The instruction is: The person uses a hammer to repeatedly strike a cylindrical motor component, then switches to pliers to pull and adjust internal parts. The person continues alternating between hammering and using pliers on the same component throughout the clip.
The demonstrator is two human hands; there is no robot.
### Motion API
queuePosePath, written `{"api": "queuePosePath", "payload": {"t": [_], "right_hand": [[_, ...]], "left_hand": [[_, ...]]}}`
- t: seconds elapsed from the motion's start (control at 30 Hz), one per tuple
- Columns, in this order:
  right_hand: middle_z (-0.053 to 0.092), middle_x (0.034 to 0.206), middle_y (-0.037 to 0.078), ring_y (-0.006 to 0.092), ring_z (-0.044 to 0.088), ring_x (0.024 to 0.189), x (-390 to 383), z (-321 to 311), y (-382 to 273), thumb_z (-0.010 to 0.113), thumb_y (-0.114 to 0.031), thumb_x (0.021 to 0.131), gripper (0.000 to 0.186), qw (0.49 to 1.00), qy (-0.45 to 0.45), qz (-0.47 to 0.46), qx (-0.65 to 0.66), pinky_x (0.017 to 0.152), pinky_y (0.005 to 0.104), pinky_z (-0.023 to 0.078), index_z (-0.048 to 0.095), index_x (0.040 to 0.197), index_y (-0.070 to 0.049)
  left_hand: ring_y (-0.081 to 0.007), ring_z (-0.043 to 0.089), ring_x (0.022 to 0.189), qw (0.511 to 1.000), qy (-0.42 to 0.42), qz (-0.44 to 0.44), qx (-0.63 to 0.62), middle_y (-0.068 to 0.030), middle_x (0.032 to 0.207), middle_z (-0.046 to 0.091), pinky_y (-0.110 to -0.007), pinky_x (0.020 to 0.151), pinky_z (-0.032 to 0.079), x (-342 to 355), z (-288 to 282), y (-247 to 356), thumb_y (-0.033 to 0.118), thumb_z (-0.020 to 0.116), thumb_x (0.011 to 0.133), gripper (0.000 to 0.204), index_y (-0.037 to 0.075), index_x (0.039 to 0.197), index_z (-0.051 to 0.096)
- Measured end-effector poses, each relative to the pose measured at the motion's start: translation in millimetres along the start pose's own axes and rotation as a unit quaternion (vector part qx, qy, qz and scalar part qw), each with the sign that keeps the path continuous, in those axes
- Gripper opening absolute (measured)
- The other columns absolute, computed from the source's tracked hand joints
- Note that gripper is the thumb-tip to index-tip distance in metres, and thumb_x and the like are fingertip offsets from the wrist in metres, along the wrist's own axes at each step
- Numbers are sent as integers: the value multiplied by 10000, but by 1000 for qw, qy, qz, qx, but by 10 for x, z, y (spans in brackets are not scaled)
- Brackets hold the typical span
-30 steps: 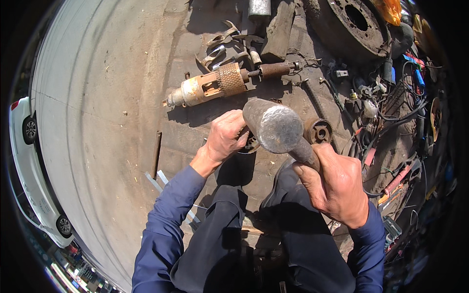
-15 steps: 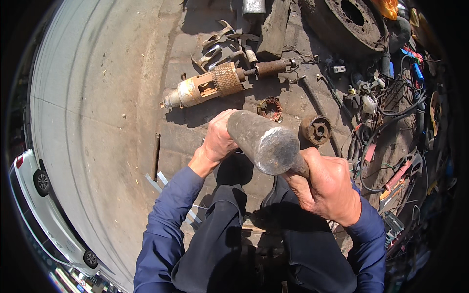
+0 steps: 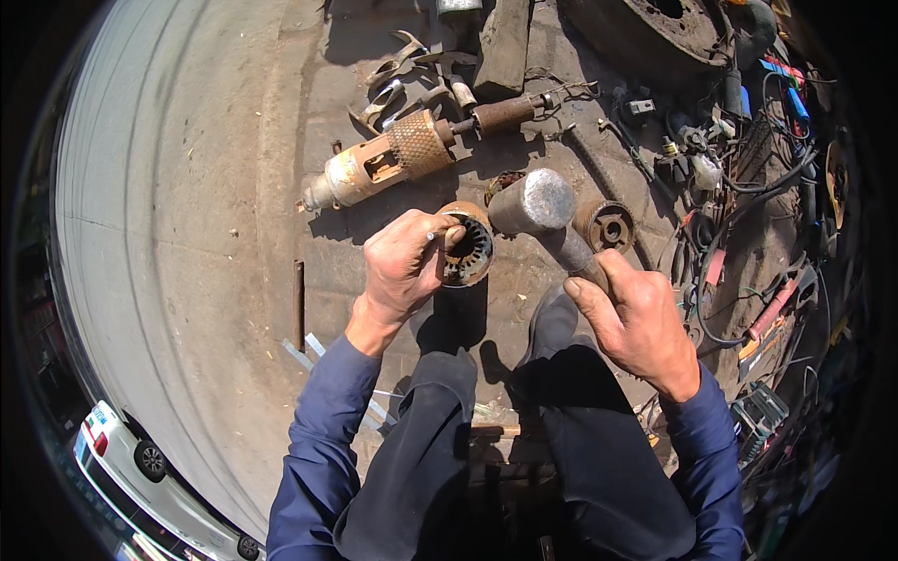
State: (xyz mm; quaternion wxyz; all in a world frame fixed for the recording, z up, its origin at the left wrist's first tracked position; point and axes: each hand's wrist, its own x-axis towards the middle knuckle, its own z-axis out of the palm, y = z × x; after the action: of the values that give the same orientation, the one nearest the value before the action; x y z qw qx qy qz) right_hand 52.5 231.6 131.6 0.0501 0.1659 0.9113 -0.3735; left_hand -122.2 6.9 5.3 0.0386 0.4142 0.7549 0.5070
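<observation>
My left hand [image 3: 400,266] pinches a thin metal rod [image 3: 432,236] against the rim of an open, rusty stator [image 3: 482,251]. Dark slots line the inside of this ring, which stands upright on the ground in front of my feet. My right hand [image 3: 641,323] is wrapped round the short handle of a heavy hammer [image 3: 535,201]. The worn, round steel head hangs just right of the stator, apart from it. Behind the hammer head a ring of reddish winding [image 3: 503,180] is partly hidden. The rod's lower end is hidden by my fingers.
A rusty motor housing with a perforated sleeve [image 3: 419,148] lies ahead, near curved metal pieces [image 3: 388,98] and a wooden block [image 3: 503,47]. A slotted round part [image 3: 610,226] sits right. Cables [image 3: 748,215] and scrap crowd the right side; a white car [image 3: 140,467] stands far left.
The hammer has lifted off to the right, uncovering the stator and the rod in my left hand. The head view has shifted slightly.
</observation>
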Motion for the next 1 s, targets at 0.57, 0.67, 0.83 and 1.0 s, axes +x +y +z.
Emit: {"api": "queuePosePath", "payload": {"t": [0.57,0.67,0.83,1.0], "right_hand": [[640,659,209,440,681,617,-25,-8,12,779,-202,1003,237,1000,-11,9,7,540,488,494,639,986,-12],[638,658,208,440,679,615,-27,13,29,782,-204,1001,240,1000,-14,8,8,541,491,493,636,987,-14],[634,663,203,437,667,603,34,28,-49,793,-189,990,242,999,-9,-35,-12,529,482,489,624,979,-16],[647,706,149,350,681,579,0,-191,-353,848,-128,916,263,993,16,-117,4,529,407,519,667,1041,15]], "left_hand": [[-242,719,724,997,36,-67,8,-126,868,748,-337,654,556,-37,-17,-50,27,821,943,85,16,992,752],[-264,718,734,999,20,-46,2,-121,869,748,-352,660,561,-48,29,-87,4,825,913,110,19,995,754],[-304,698,742,1000,-2,16,1,-123,856,731,-385,658,558,-48,131,-153,-15,837,850,175,30,997,753],[-337,665,746,999,7,35,-19,-118,836,680,-403,671,542,-56,84,-160,-43,815,815,267,42,1056,737]]}}
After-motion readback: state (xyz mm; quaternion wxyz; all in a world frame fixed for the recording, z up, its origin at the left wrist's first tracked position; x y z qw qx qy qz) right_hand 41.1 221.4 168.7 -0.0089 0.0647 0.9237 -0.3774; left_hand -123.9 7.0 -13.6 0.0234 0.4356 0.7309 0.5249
